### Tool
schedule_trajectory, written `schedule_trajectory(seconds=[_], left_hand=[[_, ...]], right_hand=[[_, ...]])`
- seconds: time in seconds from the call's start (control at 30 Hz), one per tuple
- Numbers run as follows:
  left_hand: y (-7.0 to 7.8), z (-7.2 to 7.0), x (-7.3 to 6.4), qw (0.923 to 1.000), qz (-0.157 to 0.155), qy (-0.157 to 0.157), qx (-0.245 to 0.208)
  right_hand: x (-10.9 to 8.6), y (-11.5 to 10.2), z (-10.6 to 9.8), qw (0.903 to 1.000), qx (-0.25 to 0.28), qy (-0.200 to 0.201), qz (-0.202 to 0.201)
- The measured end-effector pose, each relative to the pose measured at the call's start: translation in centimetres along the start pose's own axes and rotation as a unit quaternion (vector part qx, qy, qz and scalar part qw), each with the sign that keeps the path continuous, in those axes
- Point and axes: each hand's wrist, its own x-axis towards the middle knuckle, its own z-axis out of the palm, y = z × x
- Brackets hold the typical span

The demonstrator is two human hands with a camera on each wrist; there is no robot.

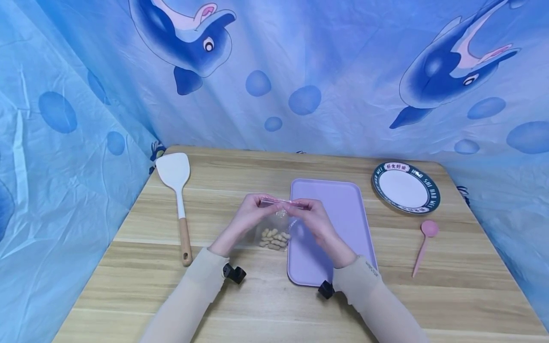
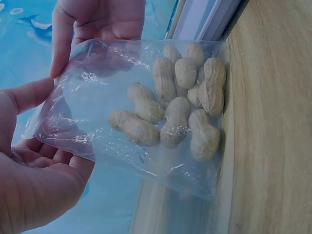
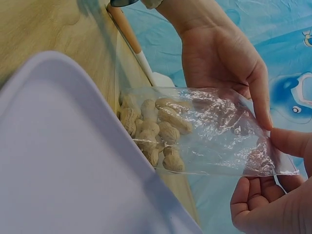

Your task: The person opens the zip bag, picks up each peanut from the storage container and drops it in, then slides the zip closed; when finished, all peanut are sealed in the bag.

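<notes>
A clear plastic bag (image 2: 105, 122) with a pinkish top edge hangs upright between both hands, close over the table beside the tray. Several unshelled peanuts (image 1: 274, 239) lie in its bottom. My left hand (image 1: 251, 209) pinches one side of the bag's top edge, thumb in front and fingers curled behind. On the other side my right hand (image 1: 315, 216) pinches the same edge. The thumbs meet near the middle, as both wrist views show. Behind the clear film, part of the far hand's fingers is blurred.
A lilac tray (image 1: 343, 228) lies right beside the bag, partly under the right hand. To the left is a white spatula (image 1: 173, 174) with a wooden handle. A green-rimmed plate (image 1: 403, 188) and a pink spoon (image 1: 429, 228) lie right. A blue dolphin-print curtain (image 1: 326, 62) hangs behind the table.
</notes>
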Motion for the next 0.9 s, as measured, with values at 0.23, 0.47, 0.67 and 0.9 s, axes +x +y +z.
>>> schedule_trajectory(seconds=[0.23, 0.47, 0.67, 0.9], left_hand=[[0.07, 0.16, -0.08, 0.9998, -0.010, 0.014, -0.003], [0.21, 0.28, -0.22, 0.9994, -0.019, 0.027, 0.011], [0.11, 0.38, -0.26, 0.9995, -0.013, 0.027, 0.007], [-0.12, 0.34, -0.17, 0.9994, -0.020, 0.028, 0.005]], right_hand=[[-0.09, -0.02, 0.12, 1.0000, 0.001, 0.006, -0.002], [-0.26, -0.01, 0.23, 0.9998, 0.010, 0.005, -0.015], [-0.39, -0.07, 0.42, 0.9998, 0.011, 0.014, -0.013], [-0.26, 0.21, 0.37, 0.9997, 0.006, 0.015, -0.017]])
